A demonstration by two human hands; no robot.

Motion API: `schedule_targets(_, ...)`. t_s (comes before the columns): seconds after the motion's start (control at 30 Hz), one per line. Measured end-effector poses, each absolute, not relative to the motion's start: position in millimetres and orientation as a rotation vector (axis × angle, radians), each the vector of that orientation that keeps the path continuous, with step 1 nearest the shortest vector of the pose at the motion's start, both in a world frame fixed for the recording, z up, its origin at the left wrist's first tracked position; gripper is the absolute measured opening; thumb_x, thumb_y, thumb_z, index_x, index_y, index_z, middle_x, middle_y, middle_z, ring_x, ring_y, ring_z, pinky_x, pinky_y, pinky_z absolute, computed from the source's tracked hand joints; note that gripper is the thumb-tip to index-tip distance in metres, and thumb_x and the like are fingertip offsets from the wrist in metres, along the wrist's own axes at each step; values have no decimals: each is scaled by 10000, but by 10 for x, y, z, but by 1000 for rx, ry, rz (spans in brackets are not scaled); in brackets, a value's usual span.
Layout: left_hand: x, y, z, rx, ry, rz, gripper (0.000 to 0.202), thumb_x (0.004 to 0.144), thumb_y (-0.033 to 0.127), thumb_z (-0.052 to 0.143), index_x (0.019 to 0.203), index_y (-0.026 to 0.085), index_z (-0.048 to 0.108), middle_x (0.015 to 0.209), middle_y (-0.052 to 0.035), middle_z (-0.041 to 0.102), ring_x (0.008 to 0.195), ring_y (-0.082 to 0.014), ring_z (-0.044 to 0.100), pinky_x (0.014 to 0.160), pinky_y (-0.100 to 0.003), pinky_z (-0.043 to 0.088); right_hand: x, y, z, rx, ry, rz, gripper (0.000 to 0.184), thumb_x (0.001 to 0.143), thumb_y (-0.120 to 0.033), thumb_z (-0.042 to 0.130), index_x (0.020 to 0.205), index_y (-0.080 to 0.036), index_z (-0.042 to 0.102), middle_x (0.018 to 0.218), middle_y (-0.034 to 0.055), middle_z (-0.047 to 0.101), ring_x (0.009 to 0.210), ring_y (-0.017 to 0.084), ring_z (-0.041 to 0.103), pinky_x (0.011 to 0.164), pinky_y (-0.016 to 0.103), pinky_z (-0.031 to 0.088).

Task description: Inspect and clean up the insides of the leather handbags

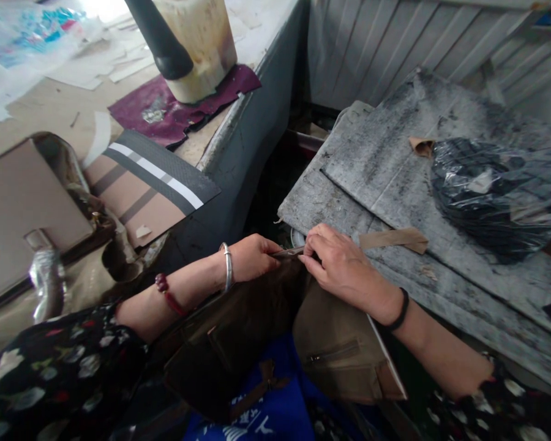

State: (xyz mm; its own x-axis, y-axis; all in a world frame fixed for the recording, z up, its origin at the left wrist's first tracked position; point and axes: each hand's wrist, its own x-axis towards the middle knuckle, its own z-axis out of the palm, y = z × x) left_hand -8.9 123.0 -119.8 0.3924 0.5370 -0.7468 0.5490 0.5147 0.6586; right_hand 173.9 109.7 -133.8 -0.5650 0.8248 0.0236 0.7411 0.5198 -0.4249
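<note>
**Pinching a brown fabric edge [290,252] with both hands, above the lap**

Held from one side by the left hand [252,257], with thumb and fingers narrowed on the edge; met from the other by the right hand [337,263], with thumb and fingertips gathered close around the opposite end. Cannot tell whether anything small is hidden inside the right-hand pinch. Gripped at two nearby spots, probably to draw the short stretch between them straight.

Apparently joined below to brown fabric pieces [335,343], draped over the lap with a blue printed cloth [270,410] showing between them — likely for support close under the hands. Marked, on the right-hand piece, with a zip-like slit and a pale border.

Placed off to the left, on a bench [55,110]: a pale container [211,43] on a maroon cloth [142,110], perhaps to spare the surface from drips. Also there, across the near corner: a striped panel [133,190].

Bounded on the left by the bench edge, and on the right by a worn grey board [371,177], just beside the right hand. Laid on that board: a tan strip [395,239] near the right wrist and, farther off, a black plastic bundle [496,190]. Most room straight ahead, into the dark gap between bench and board — too dim to judge for depth.
</note>
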Motion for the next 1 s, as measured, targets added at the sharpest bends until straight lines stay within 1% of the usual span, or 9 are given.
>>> schedule_targets(0.13, -86, 1210, -1172, 1083, 1230, -15, 306, 648, 157, 477, 907, 127, 638, 609, 18, 627, 537, -123, 549, 516, -197, 412, 1720, 1092, -1329, -1354, -2540, 512, 51, 793, -195, 495, 757, -169, 470, 839, 48, 481, 791, 175, 467, 711, 305, 383)
schedule_targets(0.2, -82, 1192, -1156, 1078, 1205, -19, 302, 672, 183, 484, 931, 124, 627, 638, 11, 632, 542, -120, 547, 508, -192, 404, 1720, 1087, -1332, -1362, -2532, 506, 43, 793, -194, 497, 768, -172, 469, 851, 48, 484, 798, 177, 471, 708, 300, 380)
schedule_targets(0.37, -62, 1155, -1143, 1146, 1110, 32, 354, 725, 303, 491, 1019, 139, 599, 777, 0, 653, 659, -134, 569, 547, -178, 397, 1727, 1063, -1318, -1371, -2539, 482, 12, 803, -179, 482, 795, -170, 478, 858, 61, 491, 819, 195, 475, 696, 307, 373)
schedule_targets(0.5, -30, 1164, -1131, 1333, 1165, -56, 361, 761, 372, 438, 950, 135, 633, 703, 1, 642, 611, -131, 546, 507, -176, 364, 1736, 1027, -1301, -1410, -2553, 461, 44, 817, -193, 464, 795, -159, 480, 868, 69, 486, 802, 194, 475, 693, 308, 377)
schedule_targets(0.57, -3, 1176, -1108, 1496, 1225, -119, 338, 769, 358, 426, 891, 137, 651, 648, 4, 624, 594, -130, 529, 501, -180, 349, 1746, 1007, -1304, -1425, -2552, 445, 59, 823, -202, 455, 800, -154, 481, 868, 75, 483, 796, 195, 474, 698, 308, 380)
schedule_targets(0.63, 23, 1185, -1082, 1642, 1261, -164, 313, 775, 334, 422, 864, 148, 657, 635, 4, 614, 613, -134, 526, 516, -184, 344, 1761, 988, -1311, -1420, -2546, 442, 66, 826, -204, 451, 801, -152, 481, 862, 79, 481, 793, 195, 473, 701, 309, 380)
schedule_targets(0.83, 38, 1194, -1077, 1778, 1310, -223, 294, 773, 340, 432, 885, 192, 660, 662, -2, 621, 655, -153, 547, 558, -202, 348, 1827, 961, -1336, -1380, -2476, 532, 32, 817, -183, 465, 800, -157, 472, 858, 70, 485, 810, 191, 470, 716, 309, 377)
schedule_targets(0.9, 32, 1194, -1098, 1779, 1306, -216, 299, 772, 332, 438, 943, 210, 650, 724, -2, 642, 719, -166, 564, 593, -203, 362, 1844, 959, -1345, -1363, -2457, 564, 19, 808, -171, 475, 794, -162, 466, 862, 64, 485, 820, 188, 468, 721, 309, 375)
schedule_targets(1.0, 37, 1189, -1120, 1762, 1255, -159, 325, 778, 304, 435, 1047, 243, 609, 874, 7, 661, 850, -177, 568, 681, -200, 380, 1849, 956, -1359, -1357, -2447, 575, 29, 798, -163, 489, 787, -167, 462, 859, 58, 486, 821, 187, 467, 713, 307, 372)
